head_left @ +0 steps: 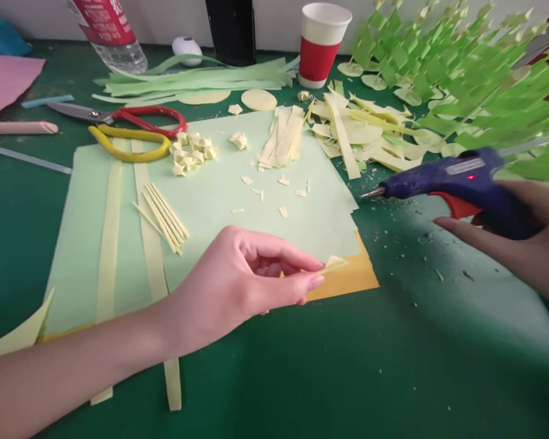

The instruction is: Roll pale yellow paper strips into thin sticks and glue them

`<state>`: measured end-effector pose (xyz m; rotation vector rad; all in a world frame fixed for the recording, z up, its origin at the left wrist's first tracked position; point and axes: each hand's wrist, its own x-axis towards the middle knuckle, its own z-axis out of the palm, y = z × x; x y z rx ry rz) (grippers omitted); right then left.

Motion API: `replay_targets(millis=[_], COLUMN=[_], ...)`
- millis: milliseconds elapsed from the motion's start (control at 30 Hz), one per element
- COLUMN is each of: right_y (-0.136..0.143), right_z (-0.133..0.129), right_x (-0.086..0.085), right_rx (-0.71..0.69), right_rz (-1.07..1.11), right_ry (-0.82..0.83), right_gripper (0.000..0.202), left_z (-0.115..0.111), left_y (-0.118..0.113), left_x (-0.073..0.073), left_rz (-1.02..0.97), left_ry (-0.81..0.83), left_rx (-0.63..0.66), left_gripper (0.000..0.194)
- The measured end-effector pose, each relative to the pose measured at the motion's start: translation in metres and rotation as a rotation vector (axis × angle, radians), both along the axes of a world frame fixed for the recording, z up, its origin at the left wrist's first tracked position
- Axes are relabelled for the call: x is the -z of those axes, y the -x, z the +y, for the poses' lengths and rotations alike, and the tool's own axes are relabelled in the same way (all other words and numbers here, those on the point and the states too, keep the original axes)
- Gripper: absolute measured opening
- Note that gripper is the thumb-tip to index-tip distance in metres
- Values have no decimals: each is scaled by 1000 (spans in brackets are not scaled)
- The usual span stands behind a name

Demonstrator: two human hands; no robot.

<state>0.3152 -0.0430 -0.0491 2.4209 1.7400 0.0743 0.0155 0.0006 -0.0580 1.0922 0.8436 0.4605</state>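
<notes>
Between thumb and fingers, my left hand (pixel 256 271) pinches a small pale-yellow piece of paper (pixel 335 263) over the corner of the paper sheets. Its pointed end sticks out to the right; the rest is covered by my fingers. At the right edge, my right hand (pixel 521 238) grips a dark blue hot glue gun (pixel 443 174) with a red trigger and a lit red light. The metal nozzle points left, apart from the paper piece. Beyond my left hand, thin rolled paper sticks (pixel 162 216) and small folded paper stars (pixel 193 152) lie on a light green sheet (pixel 210 201).
Scissors (pixel 137 131) with red and yellow handles lie at the back left. Behind them are green paper strips (pixel 196 79), a bottle (pixel 114 36) and a paper cup (pixel 322 49). Paper scraps (pixel 361 128) and many green paper stems (pixel 439 67) fill the back right.
</notes>
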Motion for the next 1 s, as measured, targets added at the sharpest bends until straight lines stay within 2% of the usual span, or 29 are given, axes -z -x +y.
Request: replay_targets(millis=[33,67,100,167,267,333,400,433,533,633,700,833,1000], right_y=[7,12,15,19,27,35,46,52,66,75,80,85,85], right_z=[7,11,13,11,0,-7,-9,-7,7,27,36,43,40], right_x=[-3,-6,-7,-9,-13,-18,-26,-31,-48,-61,-64,-60,-54], right_rx=[95,102,74,-74,-395,-581,-654,-643,-540,-503,-480,-420,-379], right_rz=[-10,-16,-12,-26,40,271,610,768,1110,1301,1414,1673,1808], right_ry=[37,38,12,-156,-467,-505,-410,-334,14,439,629,789,925], right_gripper=[123,126,127,122,88,52,27,23,27,25,19,10,7], left_z=[0,0,0,0,0,-1,-2,-2,1,6,11,16,18], left_y=[0,1,1,0,-1,-1,-1,0,2,1,-1,-6,-7], left_x=[0,0,0,-1,-8,-16,-26,-32,-51,-70,-82,-95,-94], left_rz=[-6,-6,-2,14,62,121,156,157,115,80,68,73,127], left_ry=[-1,2,7,14,-63,-206,-395,-488,-726,-922,-1016,-1112,-1110], left_rx=[0,-2,-8,-11,-4,17,77,120,240,311,362,467,578], left_gripper=[15,15,15,16,14,12,10,10,13,13,14,15,16])
